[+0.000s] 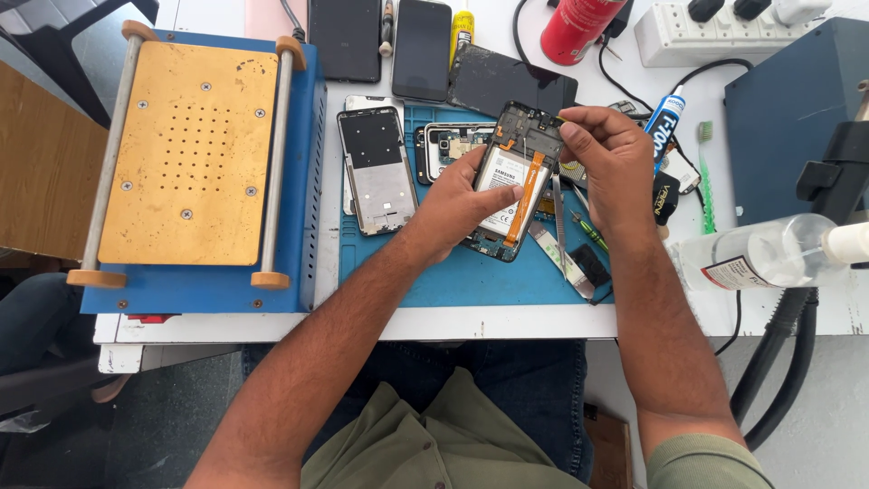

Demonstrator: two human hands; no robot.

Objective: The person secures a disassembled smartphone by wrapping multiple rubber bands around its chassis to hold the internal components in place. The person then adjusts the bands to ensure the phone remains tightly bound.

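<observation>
Left hand: the left hand [457, 204] cradles an opened smartphone [512, 181] from below and the side, fingers wrapped behind it and the thumb pressed on the battery face, which tilts the inside up toward the head camera.
Right hand: the right hand [611, 149] is pinched narrow at the phone's upper right corner, fingertips closed on a thin tool whose tip barely shows; what kind it is cannot be told.
Phone position: held just above the blue work mat [471, 276], near the middle of the desk [507, 321], not resting on it.
Phone look: back cover off, dark frame, a white-labelled battery filling the lower body, an orange flex strip running down its right side, a dark board section at the top.
Mat contents: a silver middle frame [378, 167] lies flat just left of the held phone; another opened phone body [445, 145] sits behind the left hand; tweezers [559, 217] and a green-handled tool [590, 233] lie by the right wrist, within easy reach.
Left side of desk: a blue heating plate machine [195, 154] with a brass-coloured perforated top.
Far edge: two dark phones [421, 50], a red can [579, 27], a white power strip [715, 32].
Right edge: a clear bottle [769, 254] lying on its side and a glue tube [663, 122].
</observation>
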